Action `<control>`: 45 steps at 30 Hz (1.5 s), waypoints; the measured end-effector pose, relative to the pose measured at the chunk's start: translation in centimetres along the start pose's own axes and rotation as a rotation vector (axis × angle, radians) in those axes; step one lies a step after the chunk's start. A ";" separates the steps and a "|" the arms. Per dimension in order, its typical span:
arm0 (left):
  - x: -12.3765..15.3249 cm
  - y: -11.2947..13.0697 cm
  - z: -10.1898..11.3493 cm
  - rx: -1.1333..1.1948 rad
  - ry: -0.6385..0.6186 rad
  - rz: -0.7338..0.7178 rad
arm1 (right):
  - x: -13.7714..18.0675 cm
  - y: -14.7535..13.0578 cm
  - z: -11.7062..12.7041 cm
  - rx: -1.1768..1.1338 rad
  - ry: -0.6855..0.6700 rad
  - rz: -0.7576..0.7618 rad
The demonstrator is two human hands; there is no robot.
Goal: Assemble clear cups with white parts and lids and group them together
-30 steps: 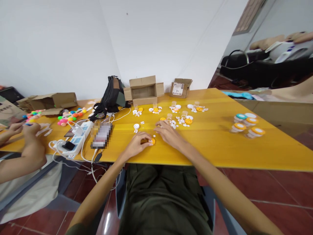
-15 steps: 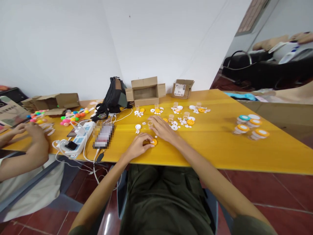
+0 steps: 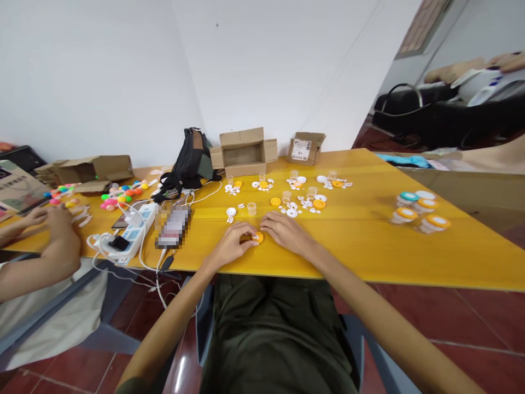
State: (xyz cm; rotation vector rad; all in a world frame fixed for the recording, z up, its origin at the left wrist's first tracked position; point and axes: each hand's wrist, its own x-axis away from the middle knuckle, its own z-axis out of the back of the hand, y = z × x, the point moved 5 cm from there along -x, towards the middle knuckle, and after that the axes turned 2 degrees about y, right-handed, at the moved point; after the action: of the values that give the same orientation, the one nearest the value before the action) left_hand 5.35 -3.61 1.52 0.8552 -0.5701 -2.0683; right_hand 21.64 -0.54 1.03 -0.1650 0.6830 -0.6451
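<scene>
At the table's near side, my left hand point(image 3: 233, 244) pinches a small round orange lid point(image 3: 259, 237) with a white part on it, between thumb and fingers. Just right of it is my right hand point(image 3: 284, 230), fingers bent together with the tips close to the lid; whatever they hold is too small to make out. Beyond the hands stands a clear plastic cup point(image 3: 251, 208). A white disc point(image 3: 231, 212) lies to its left. To the right are another orange lid point(image 3: 275, 202), a white ring-like disc point(image 3: 291, 213) and several tiny white pieces.
Farther back lie several groups of clear cups, lids and white pieces. Assembled containers point(image 3: 435, 223) stand at right. A phone point(image 3: 174, 227), power strip point(image 3: 137, 232) and cables are left, near a backpack point(image 3: 192, 158). An open cardboard box point(image 3: 244, 168) stands behind. Another person's arm point(image 3: 61, 241) rests far left.
My right hand has drawn back from the clear cup toward me, down beside the lid. The cup now stands uncovered. My left hand keeps its place with the orange lid.
</scene>
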 end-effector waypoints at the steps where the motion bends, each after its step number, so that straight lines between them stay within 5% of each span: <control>1: 0.0 0.0 0.0 -0.004 -0.002 -0.002 | 0.1 0.2 0.1 -0.037 0.010 -0.029; 16: 0.0 0.6 -0.3 -0.088 -0.016 -0.080 | 0.8 0.9 0.1 -0.465 0.010 -0.190; 37: 0.1 0.6 -0.3 -0.147 0.005 -0.069 | 2.0 2.0 0.5 -0.066 0.127 -0.266; 45: 0.2 0.7 -0.5 -0.152 -0.013 -0.118 | 1.8 1.2 0.7 -0.075 0.096 -0.242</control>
State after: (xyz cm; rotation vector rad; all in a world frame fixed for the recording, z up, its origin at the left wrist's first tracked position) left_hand 6.02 -4.22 1.61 0.8034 -0.3720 -2.1938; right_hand 23.77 -0.74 0.19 -0.2907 0.7874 -0.8636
